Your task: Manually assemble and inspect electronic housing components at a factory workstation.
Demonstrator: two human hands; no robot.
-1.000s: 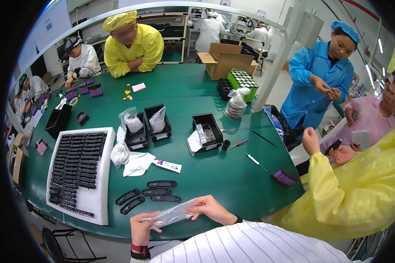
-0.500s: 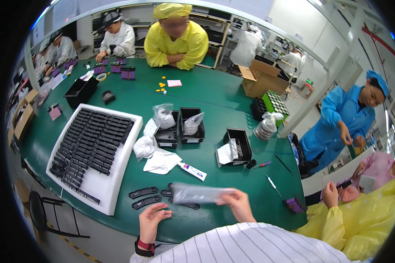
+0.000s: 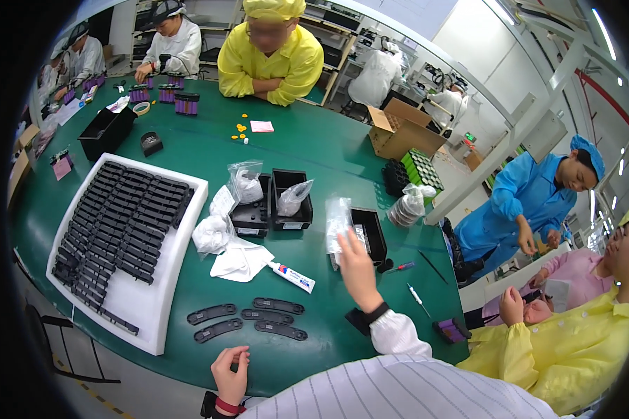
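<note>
My right hand [image 3: 358, 274] reaches forward over the table, fingers on a clear plastic bag [image 3: 337, 218]. The bag is at the left side of a small black bin [image 3: 375, 239] and covers part of it. The fingers' grip is partly hidden by the back of the hand. Close to the table's near edge, my left hand [image 3: 230, 373] is closed, fingers curled in, with nothing visible in it. Just beyond it lie several curved black plastic strips [image 3: 268, 316], in two loose columns on the green table [image 3: 328, 157].
At left, a white foam tray [image 3: 154, 307] carries rows of black parts. Two black bins [image 3: 290, 225] with bagged pieces, a white cloth [image 3: 241, 262] and a glue tube [image 3: 291, 276] occupy the middle. A dark flat object [image 3: 358, 322] lies by my right wrist. Other people surround the table.
My right hand has carried the plastic bag forward and right, from above the black strips to the small bin. My left hand has drawn back toward me and its fingers have curled in.
</note>
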